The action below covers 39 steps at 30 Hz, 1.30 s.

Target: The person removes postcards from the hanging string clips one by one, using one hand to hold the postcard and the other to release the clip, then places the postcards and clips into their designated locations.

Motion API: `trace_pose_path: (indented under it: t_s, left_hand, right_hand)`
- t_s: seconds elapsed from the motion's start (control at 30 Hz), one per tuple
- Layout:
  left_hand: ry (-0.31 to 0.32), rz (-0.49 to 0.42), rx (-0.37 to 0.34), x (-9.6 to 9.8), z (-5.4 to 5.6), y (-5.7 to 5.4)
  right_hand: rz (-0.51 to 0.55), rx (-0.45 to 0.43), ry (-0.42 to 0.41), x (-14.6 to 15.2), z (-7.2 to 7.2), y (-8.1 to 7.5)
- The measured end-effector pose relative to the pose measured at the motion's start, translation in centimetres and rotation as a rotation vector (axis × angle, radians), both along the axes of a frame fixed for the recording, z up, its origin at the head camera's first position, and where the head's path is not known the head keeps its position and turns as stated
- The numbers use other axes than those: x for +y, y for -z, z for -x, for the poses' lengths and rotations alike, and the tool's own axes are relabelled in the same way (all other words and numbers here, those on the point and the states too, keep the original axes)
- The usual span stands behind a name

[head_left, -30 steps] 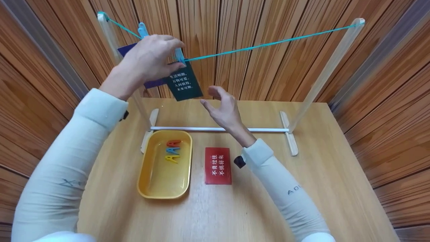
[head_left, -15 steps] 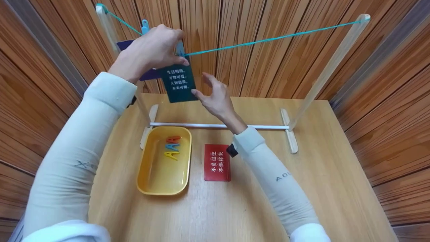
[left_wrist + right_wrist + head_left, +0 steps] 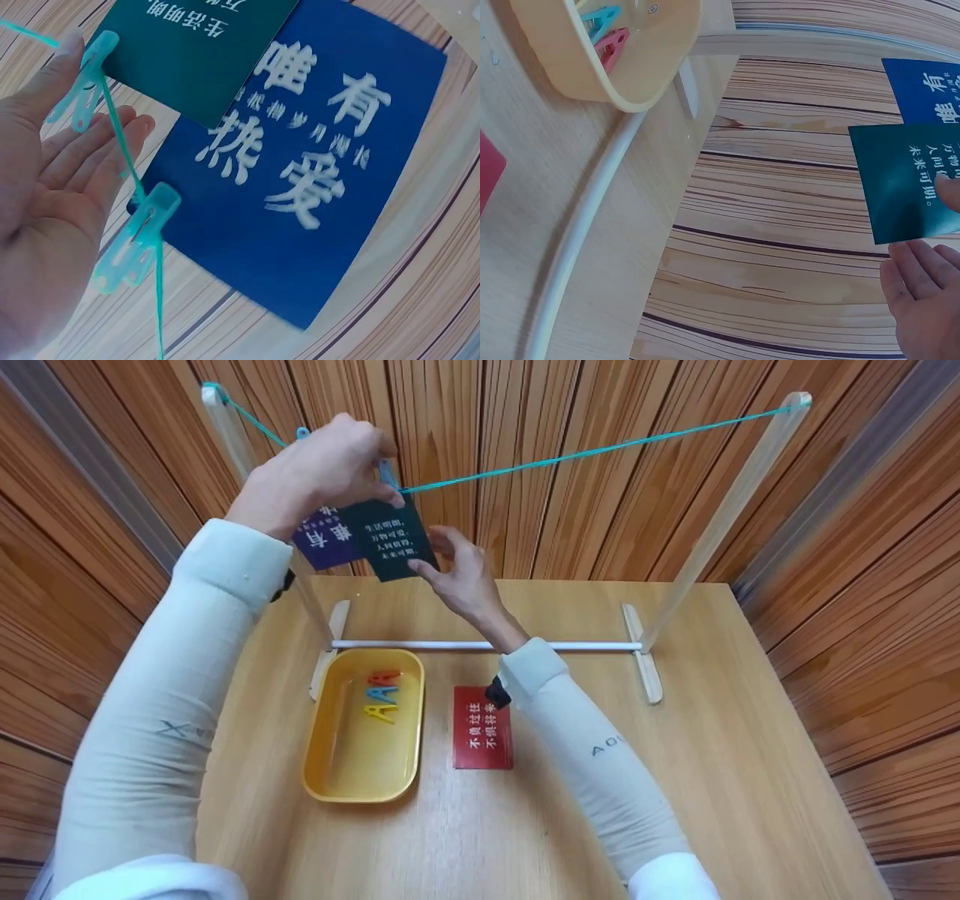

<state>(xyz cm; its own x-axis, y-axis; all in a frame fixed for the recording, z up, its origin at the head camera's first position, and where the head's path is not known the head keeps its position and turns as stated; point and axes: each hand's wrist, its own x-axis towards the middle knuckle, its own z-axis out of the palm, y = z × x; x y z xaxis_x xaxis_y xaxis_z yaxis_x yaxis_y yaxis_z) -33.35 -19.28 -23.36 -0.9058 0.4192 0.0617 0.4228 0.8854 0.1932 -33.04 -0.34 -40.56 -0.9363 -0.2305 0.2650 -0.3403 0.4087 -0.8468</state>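
Observation:
A dark green card (image 3: 386, 536) with white writing hangs from the teal line (image 3: 600, 451) by a blue clothespin (image 3: 86, 79). My left hand (image 3: 322, 465) is up at this clothespin, its thumb beside the pin and its other fingers extended behind the line. Around the card's lower right edge is my right hand (image 3: 465, 577), thumb over the printed face and fingertips at the edge. Partly behind the green card hangs a blue-purple card (image 3: 330, 165), clipped by a second blue clothespin (image 3: 142, 225).
A yellow tray (image 3: 309, 750) stands on the table with a red clothespin (image 3: 384, 676), a blue clothespin (image 3: 382, 694) and a yellow clothespin (image 3: 380, 712) inside. Right of it lies a red card stack (image 3: 480, 746). Wooden posts (image 3: 720, 525) and a white bar (image 3: 420, 645) form the frame.
My right hand has moved left and up to the green card's edge, its thumb now over the face. The left hand stays at the clothespin, while more of the purple card shows.

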Motion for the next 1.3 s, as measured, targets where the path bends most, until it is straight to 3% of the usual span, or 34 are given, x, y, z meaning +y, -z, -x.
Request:
trace_pose_path:
  t_s: [0.5,0.83,1.1,1.3]
  left_hand:
    - [0.04,-0.105,-0.008,-0.3,0.02,-0.05]
    - [0.037,-0.109,-0.008,-0.42,-0.11,0.16]
    - [0.076,-0.168,0.068,-0.26,-0.16,0.63]
    - [0.073,-0.191,0.157,-0.05,-0.3,0.71]
  right_hand:
    - [0.21,-0.013,-0.1,-0.52,0.86,-0.53]
    - [0.211,-0.017,-0.118,-0.59,0.79,-0.3]
    - [0.214,-0.025,-0.127,-0.52,0.58,-0.29]
    - [0.244,-0.038,-0.115,-0.53,0.45,-0.76]
